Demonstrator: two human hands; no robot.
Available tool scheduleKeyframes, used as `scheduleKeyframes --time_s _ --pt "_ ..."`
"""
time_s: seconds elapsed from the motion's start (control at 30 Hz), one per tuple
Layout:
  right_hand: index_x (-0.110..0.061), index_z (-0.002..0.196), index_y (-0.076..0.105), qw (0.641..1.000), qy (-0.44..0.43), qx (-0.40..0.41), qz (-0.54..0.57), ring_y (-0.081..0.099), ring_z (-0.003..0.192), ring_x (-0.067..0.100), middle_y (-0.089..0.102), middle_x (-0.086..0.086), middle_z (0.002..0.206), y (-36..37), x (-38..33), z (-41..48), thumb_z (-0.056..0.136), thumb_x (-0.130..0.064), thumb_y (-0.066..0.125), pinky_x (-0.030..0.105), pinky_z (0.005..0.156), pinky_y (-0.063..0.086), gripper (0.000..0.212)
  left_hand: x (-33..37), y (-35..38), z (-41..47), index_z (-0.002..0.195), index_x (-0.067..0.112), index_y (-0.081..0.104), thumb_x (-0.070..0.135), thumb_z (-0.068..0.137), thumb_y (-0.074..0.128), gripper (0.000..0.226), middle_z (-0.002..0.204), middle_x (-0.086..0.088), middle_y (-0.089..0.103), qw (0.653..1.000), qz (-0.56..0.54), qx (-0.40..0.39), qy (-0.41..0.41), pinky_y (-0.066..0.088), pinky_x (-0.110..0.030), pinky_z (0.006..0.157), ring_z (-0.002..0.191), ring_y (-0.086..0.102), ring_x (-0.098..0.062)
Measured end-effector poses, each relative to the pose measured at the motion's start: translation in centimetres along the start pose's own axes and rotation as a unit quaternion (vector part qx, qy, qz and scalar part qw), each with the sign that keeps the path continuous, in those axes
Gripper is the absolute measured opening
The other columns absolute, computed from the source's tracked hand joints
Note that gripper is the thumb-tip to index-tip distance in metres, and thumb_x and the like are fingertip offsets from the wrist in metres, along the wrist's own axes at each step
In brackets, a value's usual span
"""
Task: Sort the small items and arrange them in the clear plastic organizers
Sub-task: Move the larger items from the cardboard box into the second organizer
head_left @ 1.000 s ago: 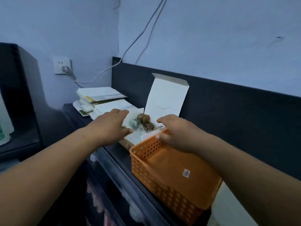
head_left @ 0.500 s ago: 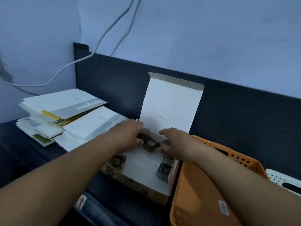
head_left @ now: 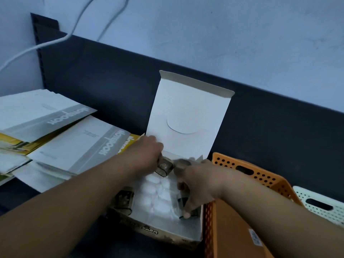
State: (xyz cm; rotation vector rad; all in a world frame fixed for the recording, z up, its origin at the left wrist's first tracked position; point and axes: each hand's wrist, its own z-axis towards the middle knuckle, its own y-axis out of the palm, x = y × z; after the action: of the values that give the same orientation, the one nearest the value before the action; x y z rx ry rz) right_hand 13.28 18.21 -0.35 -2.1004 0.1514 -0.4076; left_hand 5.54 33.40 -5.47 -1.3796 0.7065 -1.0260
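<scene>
Brown case (head_left: 164, 166) in left hand (head_left: 147, 155), right hand (head_left: 198, 185) now gripping dark case (head_left: 188, 210)

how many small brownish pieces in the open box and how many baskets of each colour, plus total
small brownish pieces: 4
orange basket: 1
white basket: 1
total: 6

Basket (head_left: 247, 172) right of box (head_left: 186, 231); booklets (head_left: 61, 138) left.

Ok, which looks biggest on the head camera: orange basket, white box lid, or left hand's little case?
1. Orange basket and white box lid: unsure, basket is nearer and partly hidden.
2. Little case in the left hand: smallest.
</scene>
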Motion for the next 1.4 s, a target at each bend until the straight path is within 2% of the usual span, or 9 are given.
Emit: scheduleKeyframes --time_s 0.17,0.33,0.53,0.73,0.8,0.93,1.13,1.33,1.4 --pt "-0.028 0.127 0.056 0.999 0.01 -0.026 -0.02 0.029 0.129 0.028 0.052 -0.003 0.127 0.0 -0.7 0.1 0.074 -0.057 0.072 0.04 0.102 0.028 0.063 -0.2 0.0 -0.7 0.117 0.02 0.054 0.015 0.083 0.057 0.034 0.111 -0.002 0.046 0.997 -0.071 0.006 -0.006 0.04 -0.028 0.079 0.108 0.045 -0.022" --pt "-0.027 0.11 0.054 0.993 -0.021 0.064 0.096 0.053 0.094 0.017 0.059 -0.006 0.102 0.2 -0.6 0.1 0.072 -0.043 0.08 0.028 0.07 0.042 0.049 0.2 -1.4 -2.4 0.133 0.025 0.046 0.017 0.083 0.061 0.053 0.125 0.002 0.044 0.984 -0.177 0.014 -0.029 0.045 -0.029 0.09 0.111 0.048 -0.017" --pt "-0.024 0.095 0.055 0.894 -0.018 0.228 0.384 0.064 0.082 0.016 0.065 -0.004 0.09 0.9 1.5 -1.0 0.073 -0.021 0.082 0.034 0.072 0.055 0.035 1.8 -3.3 -4.9 0.107 0.017 0.059 0.008 0.078 0.061 0.031 0.105 0.009 0.047 0.952 -0.305 0.03 -0.03 0.054 -0.041 0.082 0.096 0.058 -0.016" --pt "-0.021 0.098 0.061 0.853 -0.011 0.317 0.415 0.062 0.08 0.006 0.066 -0.006 0.091 1.6 3.1 -4.9 0.077 -0.005 0.076 0.016 0.067 0.052 0.03 5.2 -4.8 -6.1 0.101 0.028 0.058 -0.002 0.074 0.066 0.041 0.097 0.004 0.064 0.909 -0.416 0.03 0.003 0.058 -0.041 0.073 0.088 0.065 -0.016" --pt "-0.023 0.099 0.062 0.845 -0.002 0.34 0.413 0.062 0.086 0.007 0.066 -0.007 0.095 2.2 3.7 -7.0 0.079 -0.008 0.076 0.019 0.074 0.052 0.029 7.0 -5.4 -6.6 0.106 0.03 0.057 -0.002 0.076 0.066 0.046 0.095 0.007 0.064 0.9 -0.434 0.037 0.021 0.056 -0.028 0.064 0.086 0.063 -0.011" --pt "-0.028 0.099 0.063 0.816 0.022 0.385 0.43 0.063 0.088 0.003 0.067 -0.011 0.095 4.1 4.9 -12.7 0.082 -0.014 0.074 0.022 0.08 0.053 0.025 12.1 -6.6 -8.4 0.112 0.032 0.055 0.0 0.078 0.069 0.048 0.094 0.017 0.06 0.891 -0.447 0.052 0.062 0.043 -0.004 0.052 0.081 0.058 0.008" --pt "-0.019 0.099 0.066 0.739 0.087 0.432 0.51 0.067 0.088 0.016 0.071 -0.001 0.092 9.9 7.5 -21.8 0.079 -0.01 0.076 0.035 0.082 0.057 0.024 22.3 -6.6 -11.7 0.114 0.035 0.052 0.011 0.08 0.073 0.047 0.101 0.014 0.063 0.887 -0.445 0.038 0.117 0.047 -0.014 0.071 0.096 0.06 -0.006" --pt "-0.02 0.102 0.066 0.666 0.141 0.478 0.555 0.067 0.087 0.009 0.071 -0.004 0.093 18.4 10.7 -33.2 0.082 -0.005 0.072 0.02 0.077 0.055 0.026 35.0 -5.0 -15.5 0.122 0.033 0.052 0.013 0.078 0.075 0.053 0.109 0.013 0.063 0.878 -0.45 -0.006 0.162 0.047 -0.022 0.089 0.1 0.06 -0.002" --pt "-0.019 0.1 0.065 0.644 0.166 0.49 0.564 0.067 0.083 0.006 0.072 -0.004 0.09 21.7 11.3 -37.0 0.082 -0.003 0.072 0.02 0.073 0.054 0.024 39.2 -4.2 -17.2 0.116 0.033 0.055 0.012 0.079 0.074 0.046 0.103 0.014 0.064 0.877 -0.44 -0.016 0.191 0.046 -0.015 0.082 0.096 0.06 0.003"
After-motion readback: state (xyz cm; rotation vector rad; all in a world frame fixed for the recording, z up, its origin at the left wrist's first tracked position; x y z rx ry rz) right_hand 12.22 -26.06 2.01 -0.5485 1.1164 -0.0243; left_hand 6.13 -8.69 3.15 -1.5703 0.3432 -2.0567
